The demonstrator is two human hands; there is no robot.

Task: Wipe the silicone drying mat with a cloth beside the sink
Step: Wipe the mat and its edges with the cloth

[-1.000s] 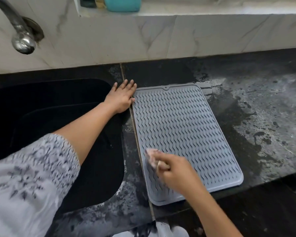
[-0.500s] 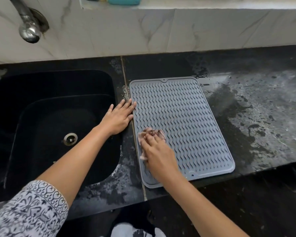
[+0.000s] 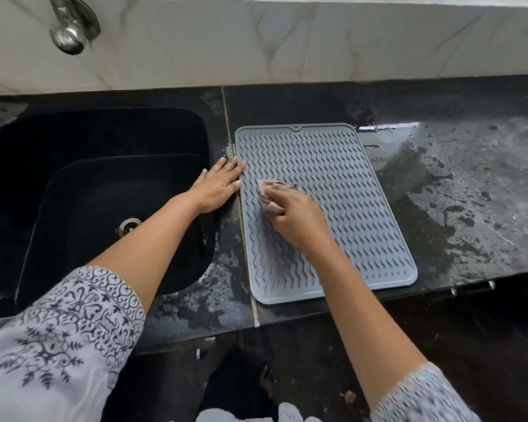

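A grey silicone drying mat [image 3: 342,190] with wavy ridges lies flat on the black counter just right of the sink. My right hand [image 3: 293,217] presses a small pinkish cloth [image 3: 270,193] onto the mat's left middle; most of the cloth is hidden under my fingers. My left hand [image 3: 218,185] lies flat, fingers together, on the counter strip between sink and mat, its fingertips touching the mat's left edge.
A black sink [image 3: 104,202] with a metal drain [image 3: 128,225] fills the left. A steel tap [image 3: 69,32] juts from the marble wall above it. The wet, streaked black counter [image 3: 470,190] stretches to the right; its front edge runs just below the mat.
My right hand has slid the cloth from the mat's near left corner up toward its middle. My left hand has shifted nearer along the mat's left edge.
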